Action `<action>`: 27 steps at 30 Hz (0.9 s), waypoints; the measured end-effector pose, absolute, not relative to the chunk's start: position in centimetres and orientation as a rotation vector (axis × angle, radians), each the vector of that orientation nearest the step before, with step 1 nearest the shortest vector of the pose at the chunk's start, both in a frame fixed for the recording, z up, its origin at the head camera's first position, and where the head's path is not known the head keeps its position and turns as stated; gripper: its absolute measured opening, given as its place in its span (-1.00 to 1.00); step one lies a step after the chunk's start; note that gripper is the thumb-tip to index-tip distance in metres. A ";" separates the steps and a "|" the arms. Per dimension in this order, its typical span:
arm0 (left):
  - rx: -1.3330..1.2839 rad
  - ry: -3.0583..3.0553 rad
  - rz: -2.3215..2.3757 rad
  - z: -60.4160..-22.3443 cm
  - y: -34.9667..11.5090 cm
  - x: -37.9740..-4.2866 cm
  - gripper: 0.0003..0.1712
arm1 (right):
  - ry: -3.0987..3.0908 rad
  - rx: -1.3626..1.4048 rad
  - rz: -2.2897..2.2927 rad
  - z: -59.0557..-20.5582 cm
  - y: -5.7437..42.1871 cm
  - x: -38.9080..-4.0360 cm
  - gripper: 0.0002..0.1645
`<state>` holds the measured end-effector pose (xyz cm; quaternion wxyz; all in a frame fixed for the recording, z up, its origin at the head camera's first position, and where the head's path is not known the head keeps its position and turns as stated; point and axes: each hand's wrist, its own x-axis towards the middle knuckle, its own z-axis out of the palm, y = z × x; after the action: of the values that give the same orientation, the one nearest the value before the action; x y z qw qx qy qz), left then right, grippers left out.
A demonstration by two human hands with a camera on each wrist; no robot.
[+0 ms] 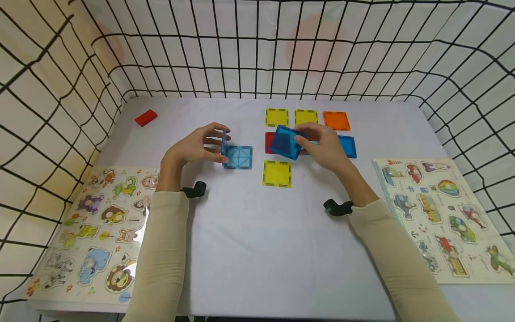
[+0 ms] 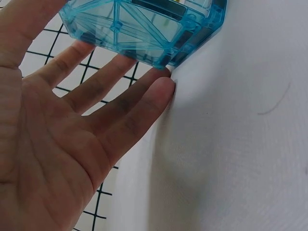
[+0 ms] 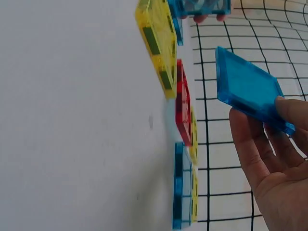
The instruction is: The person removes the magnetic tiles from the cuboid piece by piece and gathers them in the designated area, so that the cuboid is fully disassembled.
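Two light-blue magnetic tiles meet near the middle of the table. One flat tile (image 1: 239, 157) lies down, and an upright tile (image 1: 224, 142) stands at its left edge. My left hand (image 1: 197, 145) holds the upright one, thumb near the front side and fingers behind it; the left wrist view shows the fingers spread below the tile's ribbed face (image 2: 115, 26). Above the table, my right hand (image 1: 322, 145) pinches a darker blue square tile (image 1: 284, 142) by one edge, thumb on its face. Beneath that tile, a red tile (image 1: 269, 141) is partly hidden.
Yellow tiles (image 1: 276, 173) lie near the red one, with an orange tile (image 1: 336, 120) and a blue tile (image 1: 348, 146) to the right. A red piece (image 1: 146, 117) lies far left. Picture boards (image 1: 137, 176) (image 1: 422, 201) flank the table, and black wire mesh (image 1: 257, 69) surrounds it.
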<state>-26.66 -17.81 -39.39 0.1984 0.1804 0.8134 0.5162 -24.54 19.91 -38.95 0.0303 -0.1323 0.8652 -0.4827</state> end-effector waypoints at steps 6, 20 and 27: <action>0.502 2.272 1.431 -39.5 -17.9 -26.8 -0.02 | 2.693 -0.398 -1.440 -38.9 21.7 -23.9 -0.57; 0.501 2.290 1.413 -39.5 -17.9 -26.8 -0.05 | 2.693 -0.417 -1.337 -38.9 24.7 -22.7 -0.61; 0.498 2.291 1.409 -39.3 -17.8 -26.6 -0.04 | 2.643 -0.390 -1.266 -39.3 25.5 -22.4 -0.62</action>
<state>-26.61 -17.82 -39.33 0.2019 0.1784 0.8203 0.5045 -22.44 25.47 -39.31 0.0924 -0.1314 0.8901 -0.4265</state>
